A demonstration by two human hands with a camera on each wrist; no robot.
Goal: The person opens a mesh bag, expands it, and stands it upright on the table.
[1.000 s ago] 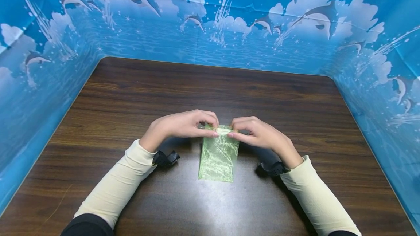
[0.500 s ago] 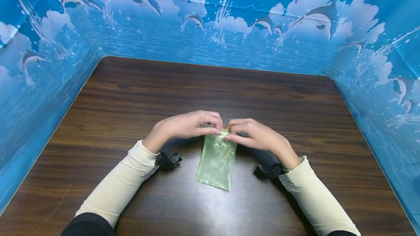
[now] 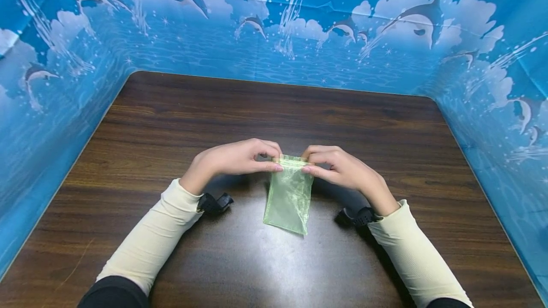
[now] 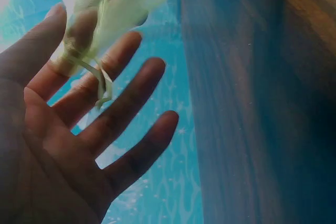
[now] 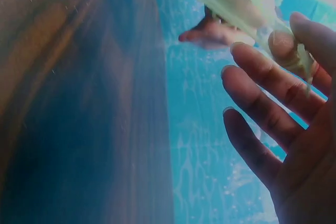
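A sheer light-green organza drawstring pouch (image 3: 288, 198) hangs flat between my hands in the head view, its gathered top band uppermost. My left hand (image 3: 239, 158) pinches the top left corner between thumb and index finger. At the top right corner my right hand (image 3: 342, 168) pinches the band the same way. In the left wrist view a thin ribbon loop (image 4: 105, 85) dangles from the pouch beside the fingers, and the other fingers are spread. The right wrist view shows a short ribbon end (image 5: 304, 61) near the right thumb, with the left hand beyond the fabric.
A dark wood-grain table (image 3: 205, 108) lies beneath the hands. Around its back and sides hangs a blue curtain (image 3: 192, 46) printed with dolphins. Black straps (image 3: 216, 203) sit on both wrists, over cream sleeves (image 3: 150, 236).
The hands drew together along the pouch's top, then moved apart again, spreading the band wider. The pouch's lower end swung down, then back up, and now hangs slightly farther right.
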